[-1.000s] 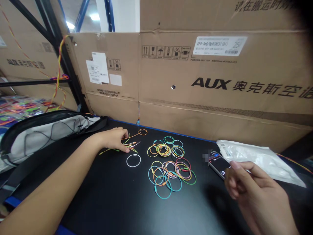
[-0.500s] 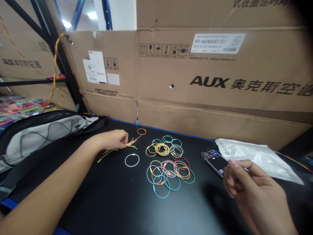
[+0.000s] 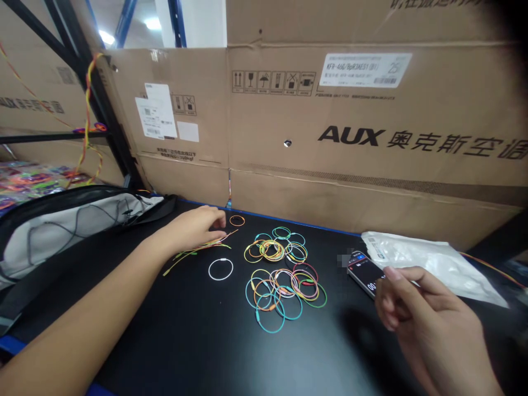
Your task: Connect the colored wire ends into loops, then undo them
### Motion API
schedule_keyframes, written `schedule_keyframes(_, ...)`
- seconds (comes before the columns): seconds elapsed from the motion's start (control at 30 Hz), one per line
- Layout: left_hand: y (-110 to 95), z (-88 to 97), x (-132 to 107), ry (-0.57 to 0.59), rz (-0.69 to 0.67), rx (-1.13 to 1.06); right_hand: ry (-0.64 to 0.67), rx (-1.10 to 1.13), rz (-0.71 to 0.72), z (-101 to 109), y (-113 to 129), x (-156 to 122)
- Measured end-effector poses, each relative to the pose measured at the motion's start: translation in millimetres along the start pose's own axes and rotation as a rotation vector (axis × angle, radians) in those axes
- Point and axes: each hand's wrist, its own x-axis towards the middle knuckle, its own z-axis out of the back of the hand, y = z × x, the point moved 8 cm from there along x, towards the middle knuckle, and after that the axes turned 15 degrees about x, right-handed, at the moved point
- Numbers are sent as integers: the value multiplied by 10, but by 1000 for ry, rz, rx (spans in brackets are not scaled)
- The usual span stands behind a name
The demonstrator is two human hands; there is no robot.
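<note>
My left hand (image 3: 202, 226) is over a small bunch of loose, straight yellow, green and orange cords (image 3: 187, 254); its thumb and forefinger are apart with a gap between them. Just below it lies a white wire ring (image 3: 220, 269), and beyond the fingertips sits an orange ring (image 3: 237, 220). My right hand (image 3: 433, 324) hovers at the right with curled fingers and the thumb pressed toward the forefinger; anything inside is hidden. Behind it a phone (image 3: 365, 272) with a lit screen is partly covered by the fingers.
Coloured wire rings lie in two overlapping groups, an upper one (image 3: 272, 251) and a lower one (image 3: 270, 332), on the black tabletop (image 3: 198, 341). A white plastic bag (image 3: 437, 264) rests at the right. A grey-and-black bag (image 3: 82, 217) is at left. Cardboard (image 3: 264, 121) walls the back.
My left hand has let its fingers come apart over the cords it was pinching and shifted slightly up and right. My right hand has stayed in place. The view has moved slightly.
</note>
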Motion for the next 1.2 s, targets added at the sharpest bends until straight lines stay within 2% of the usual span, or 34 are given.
schedule_keyframes(0.07,-151,8,0,8,-82,-22,-5,0,-11,7,-13,-7)
schedule_keyframes(0.2,-355,-105,-21,92,-200,-42,7,-4,-27,0,-34,-16)
schedule_keyframes(0.47,-363,-194,-36,120,-181,10,4,-2,1,-2,11,-13)
schedule_keyframes(0.7,-460,-158,-46,58,-212,22,23,21,4,-26,23,-25)
schedule_keyframes(0.87,-571,44,-79,-58,-222,-47,25,3,-15,-30,12,5)
schedule_keyframes(0.93,-689,130,-105,-115,-245,-105,86,7,-69,-100,-48,-18)
schedule_keyframes(1.0,-883,191,-143,-178,-288,-174,204,37,-167,-237,-156,-102)
schedule_keyframes(1.1,-1272,229,-222,-290,-354,-276,385,98,-343,-455,-346,-330)
schedule_keyframes(1.2,-1647,191,-307,-376,-398,-352,515,86,-490,-575,-513,-552)
